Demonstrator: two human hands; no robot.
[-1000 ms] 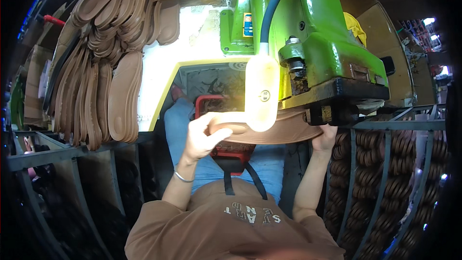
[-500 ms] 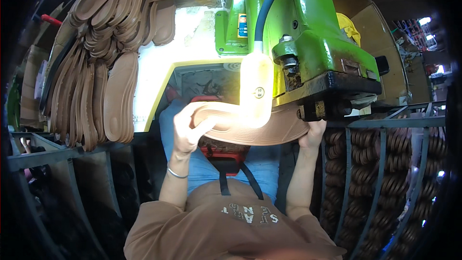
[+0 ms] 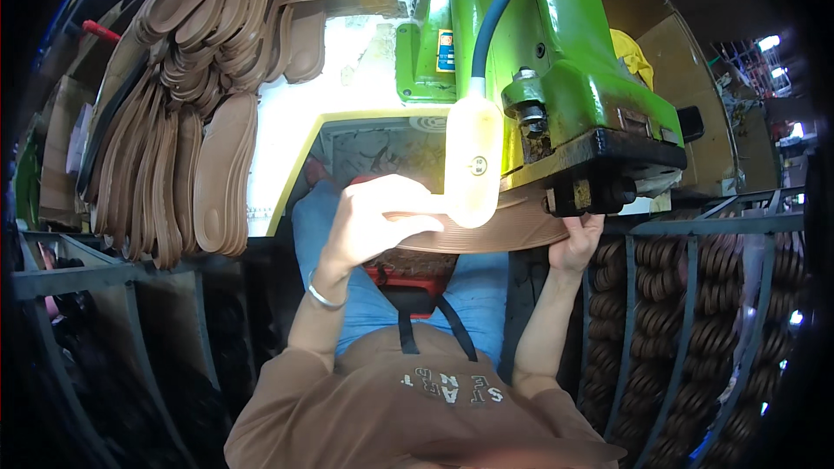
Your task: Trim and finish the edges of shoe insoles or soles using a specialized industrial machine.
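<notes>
1. As your left hand (image 3: 378, 219) reaches farther over the brown sole (image 3: 521, 234), covering more of its near end than half a second ago, the piece shows less of its upper face; you appear to be adjusting its angle midway through the work
2. You pinch its left end between thumb and fingers; your right hand (image 3: 575, 247) meets the opposite end, its closure partly hidden and impossible to tell
3. Between your hands, the sole runs partly behind the lamp (image 3: 473, 156) toward the green machine's (image 3: 599, 91) dark head (image 3: 591, 198)

Left hand (image 3: 369, 224) now — apparently — farther along the brown sole (image 3: 499, 234)
</notes>
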